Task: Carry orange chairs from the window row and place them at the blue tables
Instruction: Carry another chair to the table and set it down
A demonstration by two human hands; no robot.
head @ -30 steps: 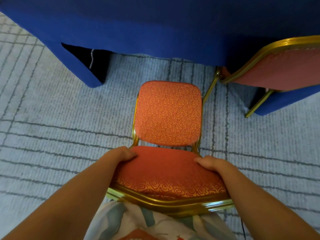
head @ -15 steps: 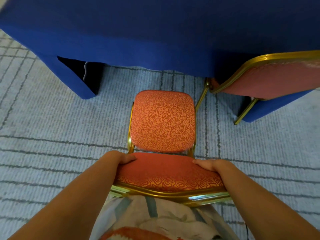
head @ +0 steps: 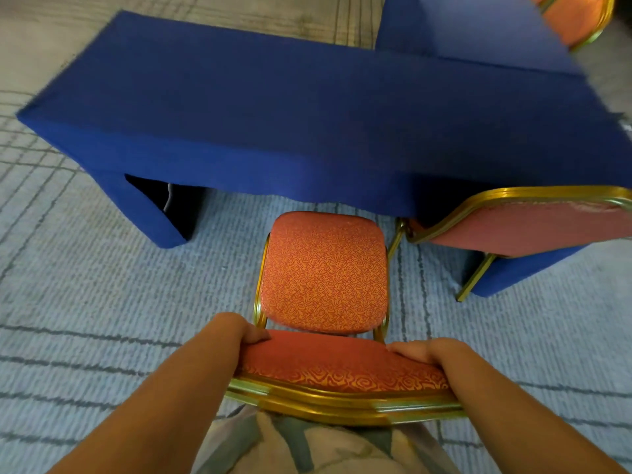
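An orange chair (head: 325, 271) with a gold frame stands in front of me, its seat facing the blue table (head: 273, 107). My left hand (head: 236, 331) grips the left end of the chair's backrest top, and my right hand (head: 427, 350) grips the right end. The seat's front edge lies just short of the table's hanging cloth. A second orange chair (head: 523, 224) stands to the right, tucked partly under the same table.
Another blue table (head: 478, 25) stands at the back right with a third orange chair (head: 578, 15) beside it. Pale carpet with dark lines (head: 85, 302) covers the floor. The table's left leg (head: 150, 206) reaches the floor left of the chair.
The view has tilted up and back, so the whole tabletop and the far table now show. The chair sits lower in view; both hands keep their grip on the backrest.
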